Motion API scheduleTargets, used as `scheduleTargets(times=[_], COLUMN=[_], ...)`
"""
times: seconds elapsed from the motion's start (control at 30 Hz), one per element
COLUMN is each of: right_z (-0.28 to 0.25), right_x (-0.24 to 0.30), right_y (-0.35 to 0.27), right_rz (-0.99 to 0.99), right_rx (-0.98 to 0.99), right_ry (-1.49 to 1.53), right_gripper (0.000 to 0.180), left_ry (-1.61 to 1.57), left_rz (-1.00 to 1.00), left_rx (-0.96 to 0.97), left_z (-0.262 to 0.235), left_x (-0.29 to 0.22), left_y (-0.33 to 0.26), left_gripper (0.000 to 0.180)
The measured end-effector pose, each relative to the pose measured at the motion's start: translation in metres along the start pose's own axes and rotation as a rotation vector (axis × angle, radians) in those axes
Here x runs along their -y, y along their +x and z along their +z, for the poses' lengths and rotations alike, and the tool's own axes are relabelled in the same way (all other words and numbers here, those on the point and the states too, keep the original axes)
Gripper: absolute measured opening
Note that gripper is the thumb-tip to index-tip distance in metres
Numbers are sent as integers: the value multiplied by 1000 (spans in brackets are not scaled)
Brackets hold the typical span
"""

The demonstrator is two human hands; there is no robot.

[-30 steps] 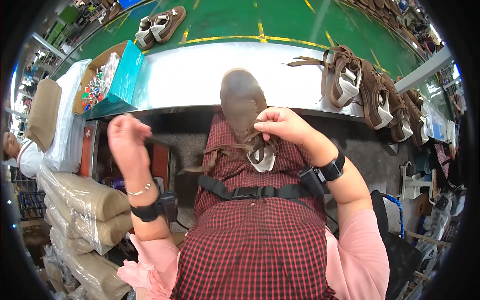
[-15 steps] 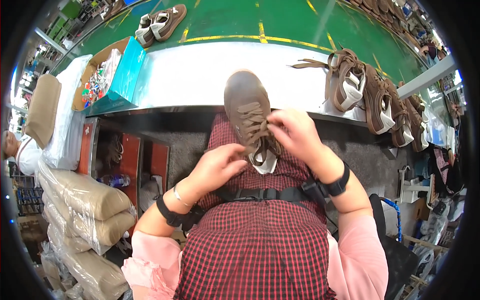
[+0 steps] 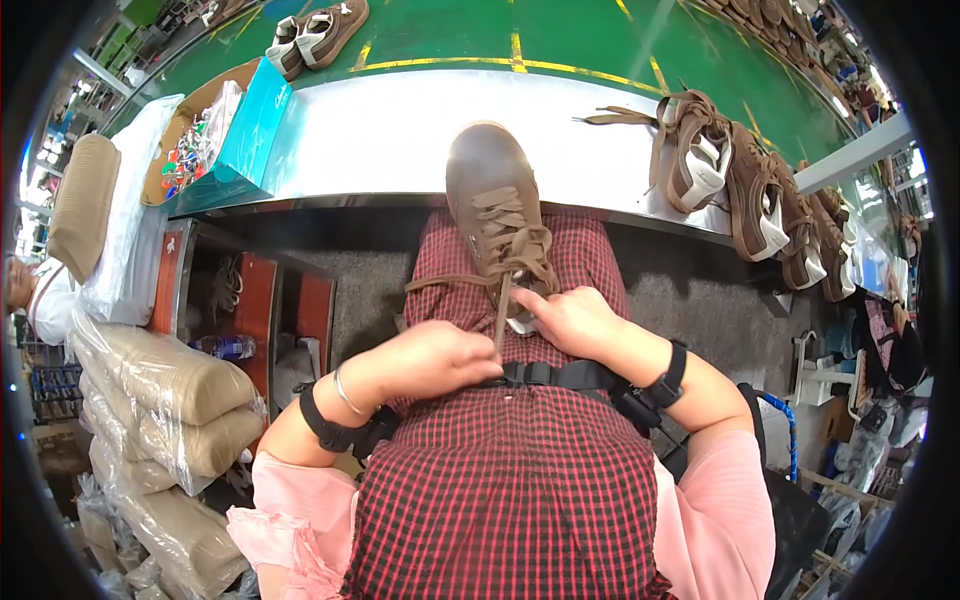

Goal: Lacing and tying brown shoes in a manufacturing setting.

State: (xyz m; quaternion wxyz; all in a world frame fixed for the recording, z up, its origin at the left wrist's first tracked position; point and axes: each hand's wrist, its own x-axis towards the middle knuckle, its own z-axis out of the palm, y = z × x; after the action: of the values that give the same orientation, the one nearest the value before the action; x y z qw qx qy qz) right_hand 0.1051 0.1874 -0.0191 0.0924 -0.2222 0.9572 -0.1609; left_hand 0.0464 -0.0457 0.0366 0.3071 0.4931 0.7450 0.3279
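Note:
A brown low-top sneaker (image 3: pixel 492 190) lies across my lap, toe pointing away and resting over the table's near edge. Its flat brown shoelace (image 3: pixel 503 315) runs from the top eyelets down toward my body. The fingers of my left hand (image 3: pixel 450 358) are closed on that lace end, low by the waist strap. Another lace end (image 3: pixel 440 282) trails leftward over my thigh. At the shoe's opening, my right hand (image 3: pixel 575 320) has its fingers curled and one digit stretched against the lace. Part of the white heel is hidden behind that hand.
A pale shiny table (image 3: pixel 370 130) spans the front. On its left stands a teal box (image 3: pixel 255 130) of small colourful items. Several brown sneakers (image 3: pixel 695 155) line its right side. Wrapped tan pads (image 3: pixel 180 390) are stacked at my left. Another sneaker pair (image 3: pixel 318 38) sits beyond the table.
My left hand has closed and drawn a lace end down toward my waist. My right hand has moved down to the shoe's opening. Another lace end now stretches out leftward.

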Motion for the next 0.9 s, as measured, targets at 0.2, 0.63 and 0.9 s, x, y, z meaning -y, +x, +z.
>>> scheduleTargets(times=[0.2,0.63,0.9], right_z=[23,-17,4], right_x=[-2,10,10], right_y=[13,2,13], right_rz=[60,86,398], right_rx=[116,125,341], right_ry=[-190,79,87], right_gripper=[17,48,64], left_ry=[85,-88,-362], left_rz=[46,21,-136], left_rx=[152,62,251], left_z=[-2,-32,-1], left_x=[-11,-3,13], left_y=[4,-8,11], left_gripper=[23,23,29])
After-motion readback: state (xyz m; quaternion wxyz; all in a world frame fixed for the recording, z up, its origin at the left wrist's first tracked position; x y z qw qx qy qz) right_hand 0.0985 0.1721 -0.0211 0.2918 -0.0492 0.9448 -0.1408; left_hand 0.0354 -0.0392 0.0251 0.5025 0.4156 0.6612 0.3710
